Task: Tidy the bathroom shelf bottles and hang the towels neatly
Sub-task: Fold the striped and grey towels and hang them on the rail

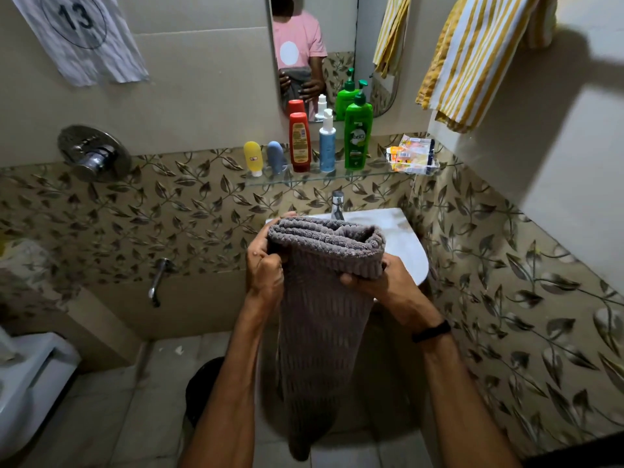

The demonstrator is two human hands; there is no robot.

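**Grey towel held folded in front of the basin**

Left hand (265, 265) is clenched on the left end of the grey towel (320, 298); right hand (381, 282) pinches its right end, thumb beneath the fold. The towel is doubled over, its length hanging straight down, directly before the basin (405, 241). Above the basin, the glass shelf (371, 175) carries five upright bottles in a row, yellow bottle (254, 158) leftmost, green pump bottle (358, 136) rightmost. A striped towel (472, 59) hangs above and right of the basin.
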